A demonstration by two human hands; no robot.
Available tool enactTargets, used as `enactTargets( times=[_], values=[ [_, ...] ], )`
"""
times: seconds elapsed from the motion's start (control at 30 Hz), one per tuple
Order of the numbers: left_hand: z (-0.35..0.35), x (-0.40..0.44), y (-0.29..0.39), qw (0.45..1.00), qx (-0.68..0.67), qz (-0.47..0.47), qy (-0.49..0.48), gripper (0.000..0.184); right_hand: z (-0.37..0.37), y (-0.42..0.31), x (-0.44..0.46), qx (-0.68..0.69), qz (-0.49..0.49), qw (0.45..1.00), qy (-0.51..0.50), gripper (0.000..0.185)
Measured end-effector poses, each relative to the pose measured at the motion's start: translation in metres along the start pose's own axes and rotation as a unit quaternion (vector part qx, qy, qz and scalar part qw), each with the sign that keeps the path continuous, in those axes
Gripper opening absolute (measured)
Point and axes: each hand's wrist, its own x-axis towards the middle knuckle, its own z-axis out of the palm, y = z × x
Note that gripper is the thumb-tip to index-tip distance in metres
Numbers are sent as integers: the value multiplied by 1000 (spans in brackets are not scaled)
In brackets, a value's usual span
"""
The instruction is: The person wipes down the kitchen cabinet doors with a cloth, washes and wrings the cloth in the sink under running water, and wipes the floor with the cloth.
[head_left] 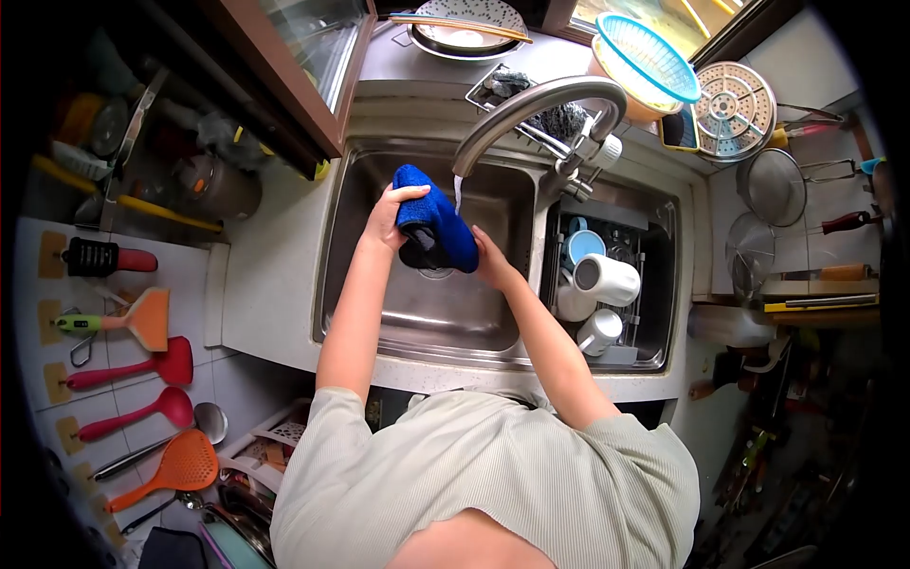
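Over the left sink basin (417,327) I hold a folded blue cloth (438,211) with a dark, nearly black inner side. My left hand (389,216) is closed on its left edge, the thumb lying across the blue face. At the lower right end, my right hand (491,262) grips the same cloth, with part of its fingers hidden behind it. A curved metal faucet (531,95) reaches over the basin. Its thin stream of water (458,194) falls right beside the cloth; whether it touches the cloth I cannot tell.
White mugs (609,280) and a blue cup (585,247) sit in the right basin's rack. Behind the faucet stand a blue colander (647,57) and a patterned bowl (469,24) with chopsticks. An open window frame (294,66) juts in at left. Utensils (152,365) hang on the left wall.
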Motion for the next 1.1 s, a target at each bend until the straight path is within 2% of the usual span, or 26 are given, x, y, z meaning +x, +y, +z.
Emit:
enactTargets(
  times=[0.03, 0.07, 0.13, 0.17, 0.23, 0.27, 0.3, 0.33, 0.37, 0.4, 0.43, 0.47, 0.5, 0.6, 0.63, 0.67, 0.73, 0.77, 0.8, 0.87, 0.9, 0.97, 1.0, 1.03, 1.07, 1.1],
  values=[
    [0, -1, -1, 999, 38, 25, 11, 28, 19, -1, -18, 32, -32, 997, 60, 51],
    [0, -2, -2, 996, 76, 50, 22, 28, 25, -2, -20, 51, -49, 996, 50, 52],
    [-17, 6, -17, 996, 71, 46, 9, 28, 31, -6, -21, 89, -86, 992, 31, 52],
    [-16, 4, -22, 993, 98, 60, 37, 32, 36, -13, -16, 127, -90, 986, 59, 45],
    [-19, 5, -40, 984, 140, 89, 63, 44, 51, -26, -13, -23, -174, 978, 111, 40],
    [-17, 5, -46, 981, 153, 73, 89, 45, 61, -33, -12, -98, -215, 962, 136, 38],
    [-19, 10, -55, 983, 136, 78, 93, 42, 73, -37, -9, -137, -262, 945, 138, 27],
    [-20, 14, -64, 985, 117, 83, 96, 39, 75, -37, -2, -229, -333, 908, 112, 25],
    [-12, 14, -67, 986, 104, 68, 115, 29, 82, -36, 2, -273, -354, 885, 132, 24],
    [-21, 25, -80, 985, 123, 86, 87, 22, 89, -33, 7, -316, -374, 859, 152, 25],
    [-24, 32, -89, 992, 76, 53, 90, 22, 97, -33, 10, -433, -429, 766, 204, 28],
    [-20, 34, -93, 995, 28, 20, 93, 23, 108, -34, 8, -459, -372, 751, 293, 31],
    [-16, 35, -97, 994, 12, 22, 104, 28, 115, -40, 4, -468, -345, 748, 319, 35],
    [-3, 24, -92, 987, 73, 41, 138, 30, 106, -51, 11, -478, -300, 712, 419, 37],
    [-14, 27, -96, 988, 92, 56, 115, 30, 87, -55, 20, -486, -260, 727, 410, 39],
    [-13, 20, -87, 991, 87, 43, 89, 27, 67, -59, 25, -433, -253, 793, 346, 41],
    [-10, 9, -69, 975, 173, 102, 94, 29, 40, -65, 25, -263, -230, 908, 232, 42],
    [-23, 12, -64, 961, 224, 123, 109, 35, 39, -74, 12, -315, -207, 893, 245, 44],
    [-35, 14, -60, 959, 216, 148, 104, 46, 39, -76, 2, -340, -228, 873, 264, 51],
    [-54, 10, -41, 908, 365, 180, 99, 47, 27, -82, -13, -367, -315, 856, 181, 59],
    [-61, 7, -32, 912, 369, 157, 84, 47, 22, -87, -19, -376, -302, 862, 155, 44],
    [-63, 2, -18, 909, 387, 138, 69, 43, 4, -93, -13, -506, -334, 788, 105, 32],
    [-72, 8, -18, 891, 403, 206, 47, 40, -4, -92, -8, -566, -347, 744, 78, 26],
    [-74, 10, -14, 899, 390, 195, 39, 34, 9, -94, -15, -541, -322, 770, 103, 17],
    [-77, 12, -11, 907, 377, 185, 31, 27, 22, -97, -25, -573, -302, 755, 105, 22],
    [-82, 13, -10, 882, 429, 191, 32, 24, 34, -99, -34, -604, -282, 738, 108, 27]
  ],
)
